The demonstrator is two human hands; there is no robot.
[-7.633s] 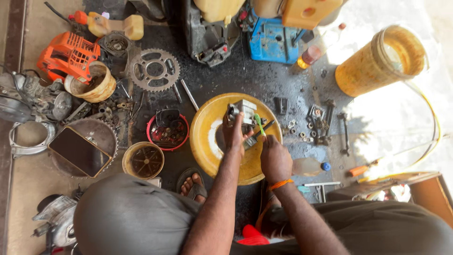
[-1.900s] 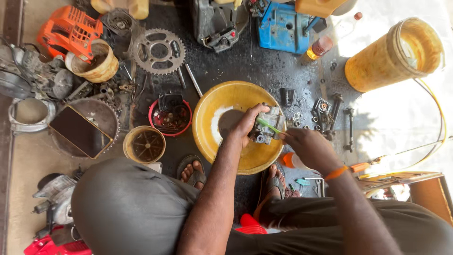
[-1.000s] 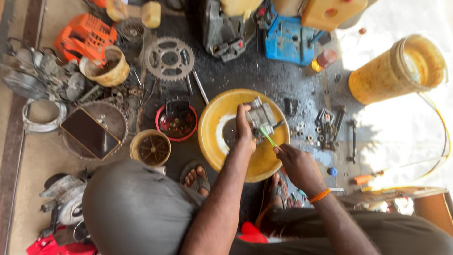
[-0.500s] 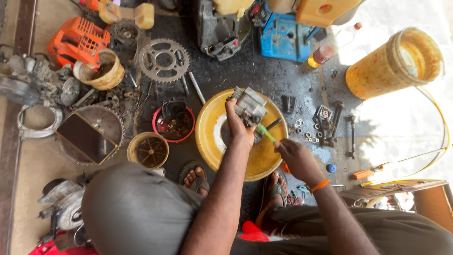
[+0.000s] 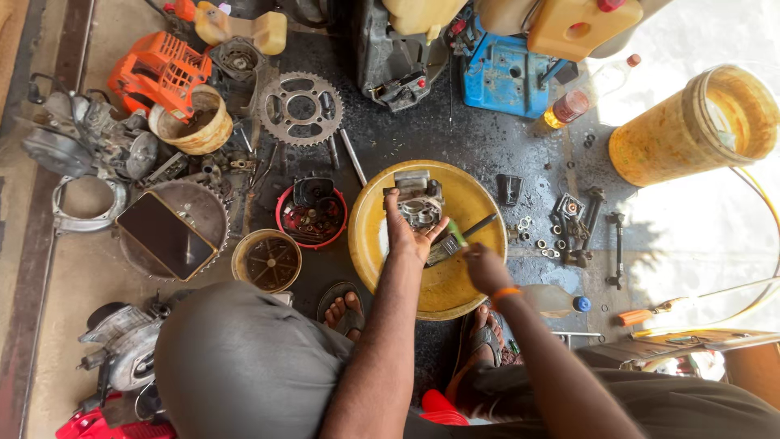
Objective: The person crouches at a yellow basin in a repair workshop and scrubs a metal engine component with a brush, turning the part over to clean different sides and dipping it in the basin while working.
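Two bare hands work over a round yellow basin (image 5: 455,280), its shallow floor stained and worn. Left hand (image 5: 404,236) is closed around a grey cast-metal engine part (image 5: 418,199), blocky and finned, held above the basin's upper half. Right hand (image 5: 486,268) grips a green-handled brush (image 5: 451,241), whose dark bristles appear to touch the part's lower edge, though the contact is small in view. Just left of the basin stands a red-rimmed bowl (image 5: 311,215) of oily small parts; farther up lies a toothed steel sprocket (image 5: 301,108) on blackened, greasy ground.
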